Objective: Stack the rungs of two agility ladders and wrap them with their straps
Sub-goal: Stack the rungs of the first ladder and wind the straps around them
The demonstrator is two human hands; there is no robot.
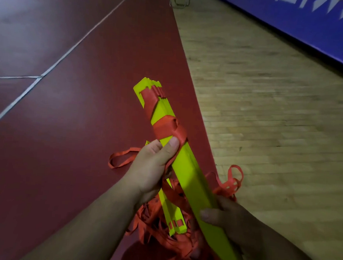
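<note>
The stacked rungs [190, 171] being held mid-frame, by the left hand [152, 169] in a pinching grip just below the wound strap [166, 127] and by the right hand [227, 217] curled round the lower end, the wrap could be undone were thumb pressure eased.

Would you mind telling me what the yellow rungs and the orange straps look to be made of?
The yellow rungs look like rigid moulded plastic, smooth and matte: flat, straight slats with notched ends. The orange straps look like woven fabric webbing, possibly nylon: thin, flat bands that wrap tight round the rungs and loop limply below.
</note>
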